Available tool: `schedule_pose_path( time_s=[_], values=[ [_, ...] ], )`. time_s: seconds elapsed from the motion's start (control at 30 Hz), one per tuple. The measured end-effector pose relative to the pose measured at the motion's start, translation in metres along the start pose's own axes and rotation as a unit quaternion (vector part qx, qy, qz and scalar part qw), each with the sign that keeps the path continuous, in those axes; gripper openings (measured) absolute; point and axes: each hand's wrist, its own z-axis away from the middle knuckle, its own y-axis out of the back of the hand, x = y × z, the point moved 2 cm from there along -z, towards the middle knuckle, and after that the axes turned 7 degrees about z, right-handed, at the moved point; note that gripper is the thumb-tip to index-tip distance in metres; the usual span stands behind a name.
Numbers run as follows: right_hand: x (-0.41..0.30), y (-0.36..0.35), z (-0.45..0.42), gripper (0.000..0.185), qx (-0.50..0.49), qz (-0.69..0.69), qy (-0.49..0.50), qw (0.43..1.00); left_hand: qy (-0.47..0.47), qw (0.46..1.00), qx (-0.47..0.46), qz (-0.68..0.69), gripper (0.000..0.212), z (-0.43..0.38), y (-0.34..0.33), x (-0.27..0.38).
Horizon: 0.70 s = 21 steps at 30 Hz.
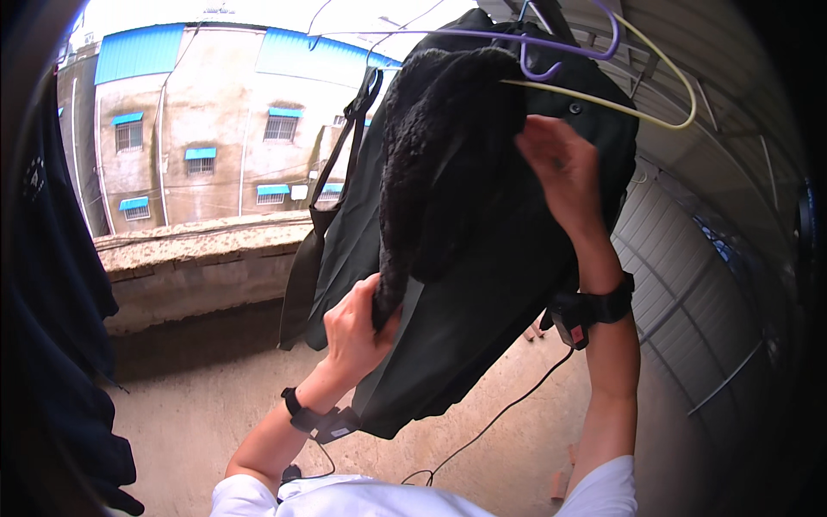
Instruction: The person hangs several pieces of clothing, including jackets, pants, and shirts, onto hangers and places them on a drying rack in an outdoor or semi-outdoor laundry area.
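Observation:
A black fuzzy fleece garment [407,129] hangs in front of a large dark green garment [478,323] with a round button. My left hand [358,326] is closed around the fleece's lower left edge, thumb in front. Higher up, my right hand [562,161] is slightly blurred beside the fleece's right edge. Its fingers are spread and nothing shows in them; whether the fingertips touch the cloth is unclear. A purple hanger [452,32] and a pale yellow hanger [659,58] cross above the right hand. Both wrists carry black strapped devices.
A dark necktie [302,278] hangs left of the green garment. Dark navy clothing [52,310] hangs at far left. Beyond a low parapet [207,245] stands a building. A black cable [497,413] trails from the right wrist device. Metal roofing [685,284] curves along the right.

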Motion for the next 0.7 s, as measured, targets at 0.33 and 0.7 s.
schedule_pose_path(
  time_s=[0.33,0.7],
  values=[
    [0.050,0.047,-0.089,0.036,0.039,0.537,-0.043,0.842,-0.043,0.995,0.087,-0.027,0.046,0.012,0.016,-0.021],
    [0.081,0.039,-0.158,0.027,0.054,0.493,-0.044,0.867,-0.200,0.961,0.170,-0.086,0.044,0.034,0.031,-0.001]
  ],
)
